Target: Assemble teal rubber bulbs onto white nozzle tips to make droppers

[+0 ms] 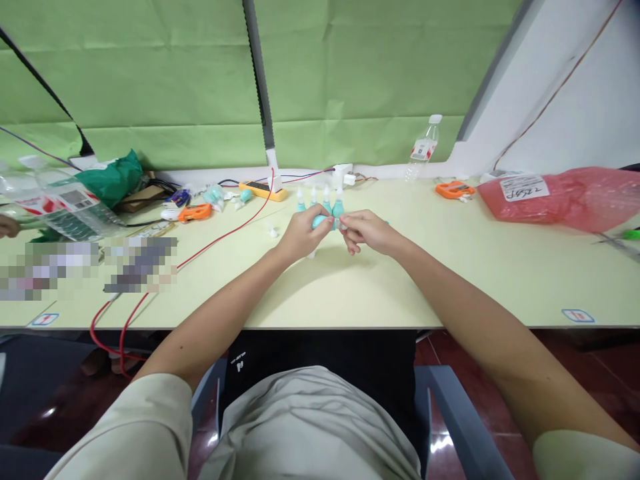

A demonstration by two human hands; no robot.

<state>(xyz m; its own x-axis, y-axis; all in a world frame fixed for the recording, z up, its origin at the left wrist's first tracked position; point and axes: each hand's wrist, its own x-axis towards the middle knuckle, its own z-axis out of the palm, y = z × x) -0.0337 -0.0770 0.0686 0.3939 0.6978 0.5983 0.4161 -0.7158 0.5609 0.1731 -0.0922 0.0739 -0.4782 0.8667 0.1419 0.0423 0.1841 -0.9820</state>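
My left hand [299,235] is closed round a small teal squeeze bulb [318,221], held sideways just above the table. My right hand [369,231] pinches at the bulb's pale right end with thumb and forefinger; its other fingers are loosely curled. The fingers hide most of that end. Just behind the hands stand several like teal bulbs [339,207] in a row, each with a white pointed tip facing up. To the left of my left hand lies a small white piece [273,232], too small to name.
On the left are large clear bottles [75,207], an orange tool [195,213], a yellow meter [263,191] and a red cable [225,235]. Rightward stand a water bottle [423,148], another orange tool [455,190] and a red plastic bag [560,200]. Another person's hand [8,227] shows far left.
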